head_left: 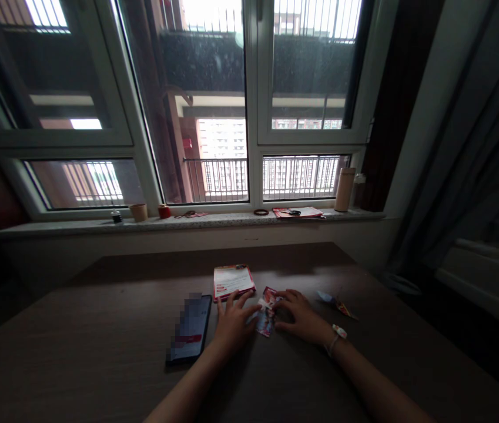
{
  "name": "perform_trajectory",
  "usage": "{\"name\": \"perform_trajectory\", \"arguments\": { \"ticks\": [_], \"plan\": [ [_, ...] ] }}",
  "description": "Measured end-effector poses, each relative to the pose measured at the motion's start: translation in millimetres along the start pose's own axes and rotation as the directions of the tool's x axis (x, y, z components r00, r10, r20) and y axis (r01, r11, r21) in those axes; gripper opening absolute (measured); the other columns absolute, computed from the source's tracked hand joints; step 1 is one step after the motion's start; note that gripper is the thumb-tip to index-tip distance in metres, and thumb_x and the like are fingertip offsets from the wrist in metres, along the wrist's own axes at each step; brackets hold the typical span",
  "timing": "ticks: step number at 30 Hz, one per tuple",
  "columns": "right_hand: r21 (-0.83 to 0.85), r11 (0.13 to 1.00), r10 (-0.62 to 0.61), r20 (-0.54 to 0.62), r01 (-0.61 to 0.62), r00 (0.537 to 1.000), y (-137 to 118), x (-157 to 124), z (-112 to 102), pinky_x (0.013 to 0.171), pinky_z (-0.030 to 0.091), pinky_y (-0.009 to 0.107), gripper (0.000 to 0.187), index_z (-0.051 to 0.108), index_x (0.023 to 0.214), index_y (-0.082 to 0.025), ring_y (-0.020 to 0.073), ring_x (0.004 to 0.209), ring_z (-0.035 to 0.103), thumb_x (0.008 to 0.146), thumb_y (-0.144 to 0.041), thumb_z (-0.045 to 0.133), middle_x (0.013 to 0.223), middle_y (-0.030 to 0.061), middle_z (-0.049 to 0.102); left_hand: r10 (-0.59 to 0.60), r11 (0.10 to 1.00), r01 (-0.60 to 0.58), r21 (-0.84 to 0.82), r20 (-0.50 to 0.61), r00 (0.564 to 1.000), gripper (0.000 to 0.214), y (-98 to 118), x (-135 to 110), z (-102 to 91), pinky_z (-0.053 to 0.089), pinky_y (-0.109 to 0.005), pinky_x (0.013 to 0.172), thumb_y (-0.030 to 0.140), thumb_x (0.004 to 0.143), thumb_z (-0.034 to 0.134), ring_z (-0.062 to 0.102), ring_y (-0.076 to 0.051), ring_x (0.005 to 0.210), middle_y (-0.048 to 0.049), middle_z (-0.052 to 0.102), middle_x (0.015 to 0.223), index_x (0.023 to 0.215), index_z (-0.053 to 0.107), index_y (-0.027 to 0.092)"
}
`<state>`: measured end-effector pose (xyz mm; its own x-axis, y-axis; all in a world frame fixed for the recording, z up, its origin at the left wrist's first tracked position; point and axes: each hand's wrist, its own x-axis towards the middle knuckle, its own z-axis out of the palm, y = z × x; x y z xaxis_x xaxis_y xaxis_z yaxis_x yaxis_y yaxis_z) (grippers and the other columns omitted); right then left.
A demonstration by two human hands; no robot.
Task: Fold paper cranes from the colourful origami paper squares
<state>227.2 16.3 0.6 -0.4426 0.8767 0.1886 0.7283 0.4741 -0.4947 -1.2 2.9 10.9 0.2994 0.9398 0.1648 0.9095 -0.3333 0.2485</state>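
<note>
A small, colourful printed paper lies on the brown table between my hands, with a whitish patch near its middle. My left hand is at its left edge, thumb and forefinger bent in against it and the other fingers spread toward a card. From the right, my right hand reaches the paper with curled fingertips and thumb; a bracelet circles that wrist. Just beyond my left fingertips is the red-edged white card. A dark phone rests left of my left hand.
A torn-looking wrapper lies right of my right hand. On the windowsill stand a paper cup, a red spool-like object and a tan bottle. Papers with dark scissors lie there too.
</note>
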Motion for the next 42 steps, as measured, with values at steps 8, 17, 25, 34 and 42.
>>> {"name": "perform_trajectory", "arguments": {
  "ticks": [8, 17, 25, 34, 42],
  "plan": [
    [-0.016, 1.000, -0.006, -0.120, 0.004, 0.993, 5, 4, 6, 0.111, 0.028, 0.041, 0.024, 0.067, 0.104, -0.027, 0.0247, 0.126, 0.042, 0.085, -0.039, 0.058, 0.127, 0.0013, 0.060, 0.067, 0.994, -0.058, -0.089, 0.100, 0.993, 0.040, -1, -5, 0.6, -0.001, -0.070, 0.111, 0.045, 0.085, 0.054, 0.027, -0.034, 0.138, 0.0033, 0.051, 0.141, 0.125, 0.057, 0.043],
    [-0.045, 0.991, 0.122, -0.054, -0.124, 0.991, -7, 1, 6, 0.113, 0.003, 0.063, 0.032, 0.064, 0.108, -0.031, 0.0332, 0.141, 0.023, 0.077, -0.041, 0.062, 0.139, -0.0019, 0.052, 0.075, 0.996, -0.068, -0.058, 0.116, 0.990, 0.044, 4, -6, 0.3, -0.003, -0.073, 0.108, 0.045, 0.084, 0.054, 0.023, -0.034, 0.141, 0.0063, 0.037, 0.151, 0.128, 0.052, 0.048],
    [-0.041, 0.986, 0.160, 0.010, -0.160, 0.987, -16, -3, 4, 0.114, 0.006, 0.061, 0.057, 0.057, 0.116, -0.028, 0.0364, 0.143, 0.016, 0.066, -0.053, 0.069, 0.146, 0.0033, 0.043, 0.017, 0.999, -0.011, -0.036, 0.183, 0.983, 0.047, 3, -4, -2.0, -0.001, -0.075, 0.105, 0.051, 0.084, 0.052, 0.020, -0.038, 0.142, 0.0030, 0.032, 0.155, 0.130, 0.048, 0.051],
    [-0.070, 0.980, 0.192, 0.096, -0.186, 0.977, -19, -5, 3, 0.115, 0.002, 0.060, 0.086, 0.041, 0.135, -0.026, 0.0360, 0.144, 0.012, 0.062, -0.061, 0.069, 0.153, 0.0072, 0.031, 0.010, 1.000, -0.006, -0.023, 0.193, 0.981, 0.047, 4, -5, -4.0, -0.001, -0.076, 0.104, 0.051, 0.085, 0.051, 0.019, -0.039, 0.143, 0.0016, 0.032, 0.155, 0.131, 0.047, 0.052],
    [-0.018, 0.992, 0.125, 0.040, -0.124, 0.991, -8, -2, 3, 0.115, 0.012, 0.054, 0.058, 0.056, 0.118, -0.028, 0.0326, 0.140, 0.022, 0.073, -0.063, 0.063, 0.145, 0.0040, 0.043, 0.009, 1.000, -0.004, -0.024, 0.200, 0.980, 0.047, 6, -7, -8.1, -0.001, -0.075, 0.105, 0.051, 0.085, 0.050, 0.019, -0.040, 0.143, 0.0012, 0.033, 0.154, 0.132, 0.047, 0.050]
  ]
}}
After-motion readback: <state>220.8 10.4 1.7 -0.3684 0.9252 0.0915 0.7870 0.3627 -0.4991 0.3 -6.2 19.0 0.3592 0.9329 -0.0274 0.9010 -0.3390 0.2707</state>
